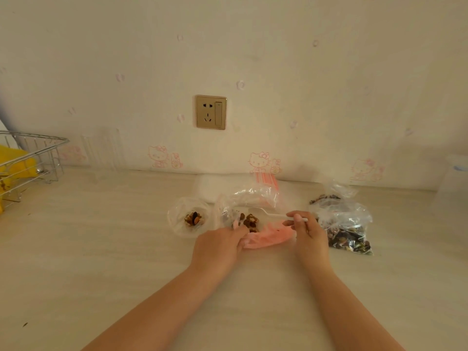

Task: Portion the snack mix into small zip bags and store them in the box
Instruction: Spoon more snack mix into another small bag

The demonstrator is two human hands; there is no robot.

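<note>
Pink-tinted small zip bag [269,238] lies on the pale counter [101,249], mouth end toward the person, between both hands. Left hand [219,245] grips its left edge, fingers [240,230] curled over the plastic. Right hand [307,233] pinches the handle of a white plastic spoon [268,214] between thumb and curled fingers; spoon bowl points left, over a small heap of brown snack mix [250,221] sitting in the clear part of that bag. Just left of it, a second small bag [188,216] with a portion of mix inside, lying flat, apart from the left hand. Behind the work area, a crumpled clear bag [255,195] with a red-striped zip edge, overlapping a white flat pack [205,184] against the wall. Right of the right hand, touching or nearly so, a large clear bag of dark snack mix [348,234]; behind it another clear bag [329,193] with a little mix. Wire rack [30,158] with something yellow in it at far left. Gold wall socket [211,112] above centre, cartoon cat stickers along the wall base. Translucent container [453,181] at far right edge, blurred; can't tell if it's the storage box.
</note>
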